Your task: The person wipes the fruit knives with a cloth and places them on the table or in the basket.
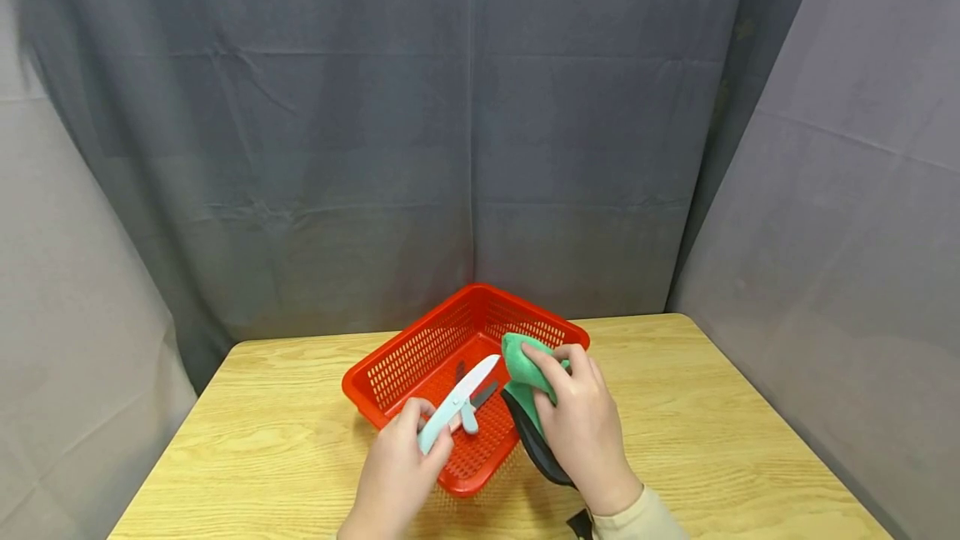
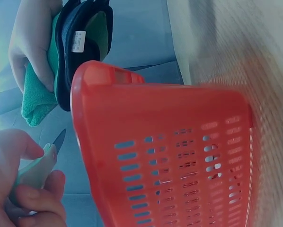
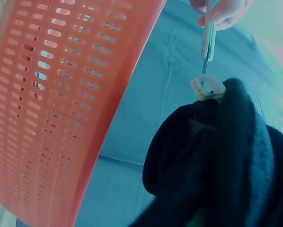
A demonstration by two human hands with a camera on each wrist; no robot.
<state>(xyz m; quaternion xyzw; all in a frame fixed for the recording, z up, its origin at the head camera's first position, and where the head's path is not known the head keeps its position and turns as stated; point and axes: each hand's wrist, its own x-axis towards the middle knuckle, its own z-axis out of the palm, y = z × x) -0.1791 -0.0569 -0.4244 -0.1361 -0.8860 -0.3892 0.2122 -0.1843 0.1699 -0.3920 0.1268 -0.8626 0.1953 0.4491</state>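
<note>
My left hand [image 1: 397,461] holds a knife [image 1: 459,398] by its mint-green handle, over the near left rim of a red plastic basket [image 1: 375,373]. The knife's pale blade points up and to the right. In the right wrist view the knife [image 3: 208,38] is seen edge-on. My right hand [image 1: 581,419] pinches a folded green cloth [image 1: 525,365] with a thick black edge, held over the basket's right side. A white label [image 2: 78,41] shows on the cloth's dark part. The cloth and the knife blade are close together; contact is hard to tell.
Inside the basket lies a grey blade-like piece [image 1: 485,394], partly hidden behind the knife, and a small dark piece [image 1: 460,371]. The basket stands on a light wooden table [image 1: 675,423]. Grey curtains [image 1: 337,148] enclose the back and sides.
</note>
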